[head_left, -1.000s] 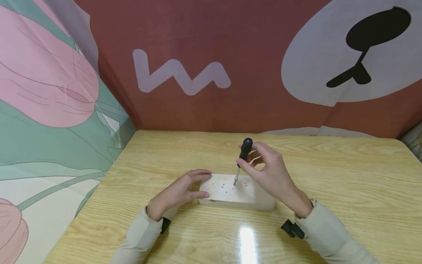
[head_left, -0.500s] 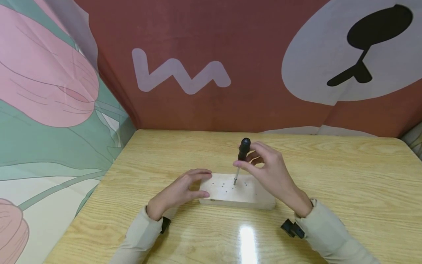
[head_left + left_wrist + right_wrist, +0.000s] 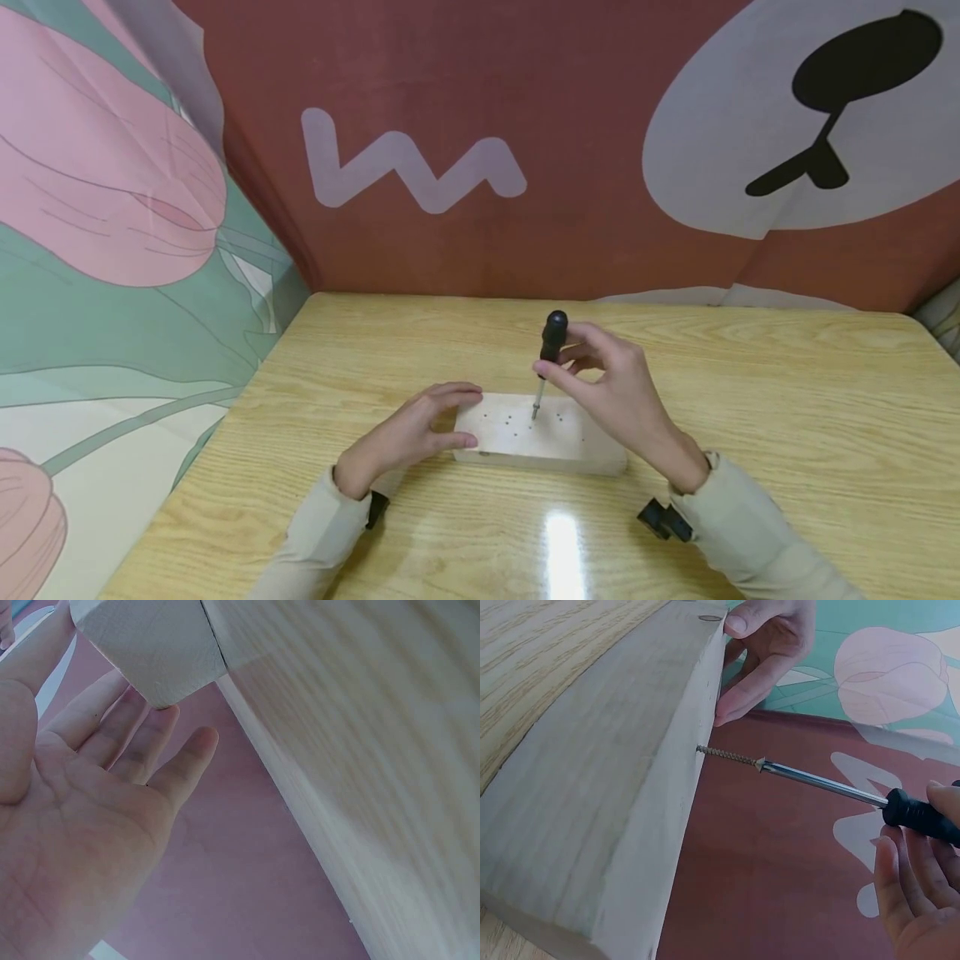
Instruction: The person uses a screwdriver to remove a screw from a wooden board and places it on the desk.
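Observation:
A pale wooden block [image 3: 540,458] lies flat on the table, with several small dark holes or marks on its top face. My left hand [image 3: 408,429] holds its left end, thumb at the near edge and index finger at the far edge. With thumb and fingers, my right hand [image 3: 622,392] grips the black handle of a screwdriver [image 3: 553,337], which stands nearly upright above the block. Seen from the right wrist, the screwdriver's tip meets the head of a threaded screw [image 3: 731,755]. The screw's point is at the block's face, with most of its thread exposed.
The wood-grain table [image 3: 787,400] reaches back to a reddish-brown patterned cloth [image 3: 450,250]. A floral cloth [image 3: 135,333] hangs along the left side. Dark wrist devices are strapped below both sleeves [image 3: 750,517].
The top of the screwdriver handle has tipped slightly to the left, and the right thumb and fingers have shifted a little on it. The left hand and the block look unmoved.

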Motion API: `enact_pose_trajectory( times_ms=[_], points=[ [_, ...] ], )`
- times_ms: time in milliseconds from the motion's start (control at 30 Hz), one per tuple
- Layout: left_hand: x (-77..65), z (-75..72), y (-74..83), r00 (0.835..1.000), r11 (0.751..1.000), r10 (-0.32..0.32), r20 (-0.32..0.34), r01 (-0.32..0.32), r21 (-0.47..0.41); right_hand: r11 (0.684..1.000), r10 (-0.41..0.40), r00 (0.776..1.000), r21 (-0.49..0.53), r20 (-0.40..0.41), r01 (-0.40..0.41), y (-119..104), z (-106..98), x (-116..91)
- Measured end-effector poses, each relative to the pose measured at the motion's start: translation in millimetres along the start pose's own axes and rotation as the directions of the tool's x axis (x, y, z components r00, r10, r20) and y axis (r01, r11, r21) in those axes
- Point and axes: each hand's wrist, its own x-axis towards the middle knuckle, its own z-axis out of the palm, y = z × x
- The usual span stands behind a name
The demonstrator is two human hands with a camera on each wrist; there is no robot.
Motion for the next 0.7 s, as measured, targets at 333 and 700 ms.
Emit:
enact_pose_trajectory(
  times_ms=[333,700],
  points=[
    [-0.6,-1.2,1.4,1.0,1.0,0.0,0.005,0.0,0.006,0.999,0.016,1.0,0.044,0.025,-0.017,0.1,1.2,0.5],
    [-1.0,-2.7,3.1,1.0,1.0,0.001,0.011,-0.001,-0.002,1.0,0.023,1.0,-0.012,0.012,-0.023,-0.1,-0.1,0.0]
  ],
)
